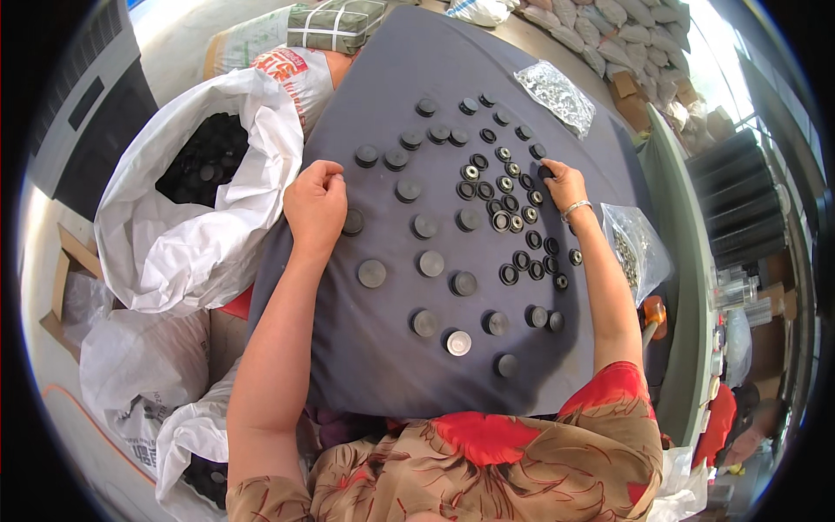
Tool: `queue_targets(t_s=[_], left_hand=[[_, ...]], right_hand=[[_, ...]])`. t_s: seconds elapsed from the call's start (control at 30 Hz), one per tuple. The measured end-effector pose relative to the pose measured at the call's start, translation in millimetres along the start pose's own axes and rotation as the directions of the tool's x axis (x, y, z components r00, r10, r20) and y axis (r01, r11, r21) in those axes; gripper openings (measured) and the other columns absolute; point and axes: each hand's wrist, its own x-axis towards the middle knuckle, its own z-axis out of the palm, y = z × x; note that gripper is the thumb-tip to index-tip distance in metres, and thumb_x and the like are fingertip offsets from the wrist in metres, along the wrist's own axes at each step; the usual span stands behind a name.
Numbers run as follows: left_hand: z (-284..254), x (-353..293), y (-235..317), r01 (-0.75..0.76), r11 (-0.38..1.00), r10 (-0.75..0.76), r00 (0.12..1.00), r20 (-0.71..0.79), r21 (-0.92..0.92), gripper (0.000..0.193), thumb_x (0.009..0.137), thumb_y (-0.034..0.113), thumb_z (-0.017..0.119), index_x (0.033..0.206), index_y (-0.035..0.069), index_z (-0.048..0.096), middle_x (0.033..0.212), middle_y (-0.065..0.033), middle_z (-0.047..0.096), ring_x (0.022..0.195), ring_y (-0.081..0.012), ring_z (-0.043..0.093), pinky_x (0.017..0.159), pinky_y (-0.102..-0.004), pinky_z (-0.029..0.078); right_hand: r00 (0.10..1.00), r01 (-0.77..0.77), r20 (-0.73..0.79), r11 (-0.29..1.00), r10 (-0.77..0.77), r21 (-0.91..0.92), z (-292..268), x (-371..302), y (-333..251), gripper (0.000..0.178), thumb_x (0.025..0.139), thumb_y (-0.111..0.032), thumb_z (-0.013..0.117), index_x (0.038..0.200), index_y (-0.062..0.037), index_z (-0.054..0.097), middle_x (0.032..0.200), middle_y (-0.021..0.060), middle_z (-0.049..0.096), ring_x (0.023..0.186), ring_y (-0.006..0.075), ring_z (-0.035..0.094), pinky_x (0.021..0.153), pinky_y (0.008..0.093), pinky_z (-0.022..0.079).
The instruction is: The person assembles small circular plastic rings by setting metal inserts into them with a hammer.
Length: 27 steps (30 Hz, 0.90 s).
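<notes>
Black round caps (424, 226) are spread over a dark grey cloth-covered table (348, 383). Toward the right they turn into open black rings (509, 274), several with metal centres (531, 215). My left hand (315, 202) is at the table's left edge, fingers curled together beside a dark cap (352, 222); what it holds, if anything, is hidden. On the right side, my right hand (567, 187) pinches a black cap (545, 172) at its fingertips, close to the cluster of rings. One paler cap (458, 343) lies near the front.
Left of the table stands an open white sack (270, 139) full of black caps. Clear bags of small metal parts (557, 97) lie at the far right edge and by my right forearm (639, 252). An orange-handled tool (654, 317) is beside the table's right edge. Stacked sacks (631, 35) fill the back.
</notes>
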Motion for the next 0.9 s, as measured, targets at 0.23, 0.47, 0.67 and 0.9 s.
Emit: queue_targets(t_s=[0.23, 0.47, 0.67, 0.9], left_hand=[[2.2, 0.0, 1.5, 0.012, 1.0, -0.012, 1.0, 0.011, -0.008, 0.01, 0.081, 0.007, 0.059, 0.085, 0.003, 0.067, 0.069, -0.0095, 0.065, 0.061, -0.0221, 0.063, 0.06, -0.0334, 0.047], [-0.1, -0.9, 0.7, -0.005, 1.0, 0.005, 1.0, 0.006, 0.012, 0.011, 0.08, 0.008, 0.058, 0.085, 0.003, 0.067, 0.069, -0.0098, 0.066, 0.064, -0.0238, 0.063, 0.061, -0.0343, 0.048], [2.4, 1.4, 0.4, -0.019, 1.0, 0.019, 1.0, -0.004, 0.01, 0.011, 0.08, 0.008, 0.058, 0.086, 0.004, 0.067, 0.07, -0.0099, 0.066, 0.065, -0.0247, 0.064, 0.062, -0.0351, 0.048], [-1.4, 0.5, 0.3, 0.011, 1.0, -0.011, 1.0, 0.003, 0.014, 0.012, 0.081, 0.009, 0.058, 0.087, 0.004, 0.067, 0.071, -0.01, 0.067, 0.066, -0.0245, 0.064, 0.062, -0.0351, 0.048]], right_hand=[[0.973, 0.223, 0.02, 0.914, -0.23, -0.339, 1.0, -4.4, 10.8, 0.025, 0.083, -0.008, 0.052, 0.105, -0.0094, 0.063, 0.102, 0.0121, 0.068, 0.092, 0.0319, 0.065, 0.078, 0.041, 0.053], [0.982, 0.172, 0.151, 0.86, -0.112, -0.48, -12.2, -5.4, -5.8, 0.025, 0.088, -0.007, 0.046, 0.111, -0.0049, 0.056, 0.109, 0.0145, 0.065, 0.089, 0.033, 0.066, 0.075, 0.0416, 0.054], [0.991, 0.123, 0.108, 0.899, -0.085, -0.42, 12.3, -12.6, 8.3, 0.03, 0.087, -0.006, 0.048, 0.116, -0.0041, 0.056, 0.109, 0.0167, 0.064, 0.093, 0.0337, 0.064, 0.081, 0.043, 0.052], [0.945, 0.105, 0.326, 0.961, -0.016, -0.256, -6.2, -5.6, -2.0, 0.038, 0.078, -0.008, 0.059, 0.115, -0.0076, 0.063, 0.116, 0.0203, 0.061, 0.101, 0.0345, 0.061, 0.09, 0.0396, 0.049]])
